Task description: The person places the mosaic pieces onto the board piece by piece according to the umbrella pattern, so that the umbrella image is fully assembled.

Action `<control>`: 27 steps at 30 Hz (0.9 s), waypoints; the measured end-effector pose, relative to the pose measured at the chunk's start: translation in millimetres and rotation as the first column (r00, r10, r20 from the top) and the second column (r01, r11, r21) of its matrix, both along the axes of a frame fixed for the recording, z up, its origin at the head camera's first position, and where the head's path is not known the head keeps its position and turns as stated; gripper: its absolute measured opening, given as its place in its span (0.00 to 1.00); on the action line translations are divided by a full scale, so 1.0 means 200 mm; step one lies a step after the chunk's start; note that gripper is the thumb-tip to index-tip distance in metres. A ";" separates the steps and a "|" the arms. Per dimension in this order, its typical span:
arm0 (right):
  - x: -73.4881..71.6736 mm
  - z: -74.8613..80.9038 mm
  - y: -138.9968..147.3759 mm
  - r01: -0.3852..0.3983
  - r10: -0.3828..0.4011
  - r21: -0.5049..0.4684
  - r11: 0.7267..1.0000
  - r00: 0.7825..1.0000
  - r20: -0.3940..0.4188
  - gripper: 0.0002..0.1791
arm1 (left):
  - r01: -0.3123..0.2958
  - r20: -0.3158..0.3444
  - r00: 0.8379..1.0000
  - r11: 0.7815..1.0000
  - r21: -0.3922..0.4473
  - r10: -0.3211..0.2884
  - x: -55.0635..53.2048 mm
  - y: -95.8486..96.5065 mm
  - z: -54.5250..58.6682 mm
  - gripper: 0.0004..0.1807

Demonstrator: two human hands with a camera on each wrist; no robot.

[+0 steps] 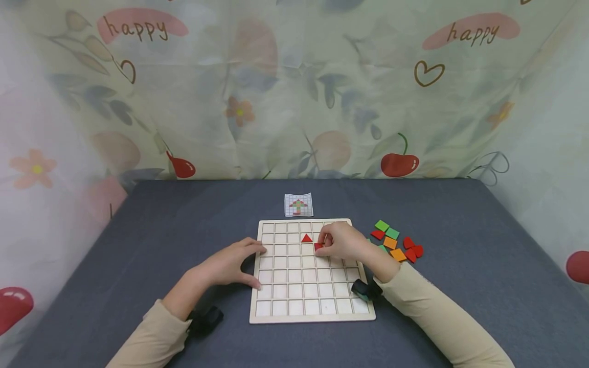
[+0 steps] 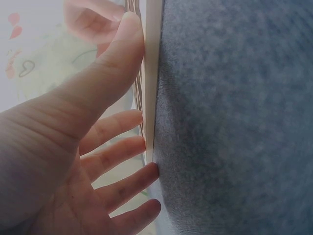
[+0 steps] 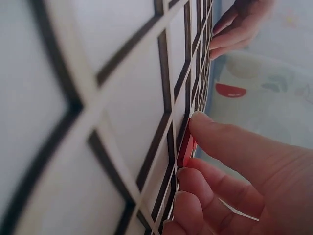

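Note:
A white wooden grid board point(image 1: 313, 320) with square cells lies on the dark tablecloth. My right hand point(image 1: 342, 242) pinches a small red tile point(image 3: 185, 149) between thumb and fingers, low over a cell in the board's upper right part; the fingers partly cover the tile in the head view. One cell up and to the left, a red triangle tile point(image 1: 307, 238) sits in the grid. Along the board's left edge my left hand point(image 1: 225, 264) rests with spread fingers point(image 2: 124, 149), thumb and fingertips right at the rim.
Behind the board lies a small card point(image 1: 298, 205) printed with a coloured grid figure. Right of the board, several loose tiles are scattered: green point(image 1: 382, 225), orange point(image 1: 398, 254) and red point(image 1: 417, 251). A patterned curtain point(image 1: 285, 148) hangs at the table's back edge.

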State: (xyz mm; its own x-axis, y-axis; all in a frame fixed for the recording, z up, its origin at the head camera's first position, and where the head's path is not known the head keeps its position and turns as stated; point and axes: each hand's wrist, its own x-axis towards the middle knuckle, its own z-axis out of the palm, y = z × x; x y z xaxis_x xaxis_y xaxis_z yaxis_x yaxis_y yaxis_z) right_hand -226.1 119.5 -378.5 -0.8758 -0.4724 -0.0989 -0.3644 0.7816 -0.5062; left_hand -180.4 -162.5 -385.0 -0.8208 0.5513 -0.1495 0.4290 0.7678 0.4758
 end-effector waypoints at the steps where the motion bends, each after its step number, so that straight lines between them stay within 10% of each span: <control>1: 0.00 0.00 0.00 -0.007 0.007 -0.007 1.000 1.000 -0.001 0.11 | -0.001 0.000 1.000 1.000 0.000 0.001 0.00 0.00 0.00 0.43; 27: -0.12 0.06 0.53 0.183 -0.180 -0.074 0.980 0.982 0.050 0.14 | -0.010 0.009 1.000 1.000 0.001 0.010 0.01 0.00 0.01 0.42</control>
